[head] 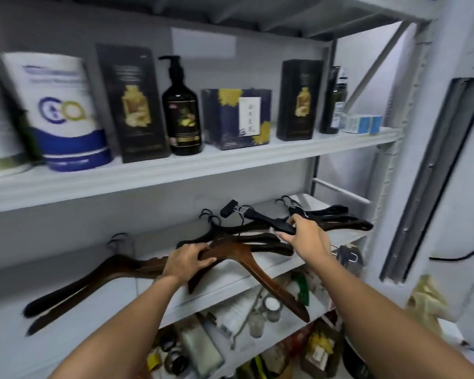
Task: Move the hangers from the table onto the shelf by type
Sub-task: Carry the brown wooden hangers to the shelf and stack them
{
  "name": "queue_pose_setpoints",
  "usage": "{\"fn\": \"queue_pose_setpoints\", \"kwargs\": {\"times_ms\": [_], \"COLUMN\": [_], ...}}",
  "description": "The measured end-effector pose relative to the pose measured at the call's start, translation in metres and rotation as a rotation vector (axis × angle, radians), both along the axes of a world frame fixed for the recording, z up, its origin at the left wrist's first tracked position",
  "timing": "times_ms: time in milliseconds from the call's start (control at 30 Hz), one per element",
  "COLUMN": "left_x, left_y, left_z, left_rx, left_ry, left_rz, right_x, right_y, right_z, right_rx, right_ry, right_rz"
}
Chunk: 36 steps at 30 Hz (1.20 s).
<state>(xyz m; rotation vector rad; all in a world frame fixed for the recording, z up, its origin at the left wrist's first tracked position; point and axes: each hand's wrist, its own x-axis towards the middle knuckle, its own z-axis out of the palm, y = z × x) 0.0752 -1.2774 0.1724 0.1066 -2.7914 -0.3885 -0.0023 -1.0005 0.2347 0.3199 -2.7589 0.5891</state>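
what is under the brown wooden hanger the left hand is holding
The brown wooden hanger lies across black hangers and the shelf edge. The left hand hides what is beneath its middle.

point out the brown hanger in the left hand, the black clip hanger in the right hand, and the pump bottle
brown hanger point(246, 258): head view, on its wooden neck
black clip hanger point(266, 220): head view, on its bar
pump bottle point(181, 116): head view, on its dark body

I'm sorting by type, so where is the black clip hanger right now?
In the head view, right of centre: the right hand holds the black clip hanger above the middle shelf, over the black hangers, right of the brown hanger.
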Motion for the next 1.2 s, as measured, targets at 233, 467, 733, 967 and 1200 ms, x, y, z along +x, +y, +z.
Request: {"fn": "queue_pose_setpoints", "kwargs": {"times_ms": [233, 467, 733, 967, 1200], "left_x": [0.070, 0.118, 0.132, 0.136, 0.126], "left_y": [-0.078, -0.131, -0.172, -0.215, -0.250], "left_z": [-0.022, -0.035, -0.061, -0.092, -0.111], "left_rx": [0.057, 0.124, 0.162, 0.206, 0.236], "left_ry": [-0.076, -0.058, -0.099, -0.184, -0.230], "left_rz": [0.248, 0.435, 0.628, 0.642, 0.614], "right_x": [0.002, -0.006, -0.017, -0.020, -0.018], "right_y": [-0.084, -0.149, -0.202, -0.246, -0.292], "right_z": [0.001, -0.011, -0.038, -0.052, -0.059], "right_rx": [0.060, 0.110, 0.062, 0.130, 0.133], "right_ry": [0.000, -0.061, -0.070, -0.133, -0.163], "right_rz": [0.197, 0.348, 0.435, 0.401, 0.344]}}
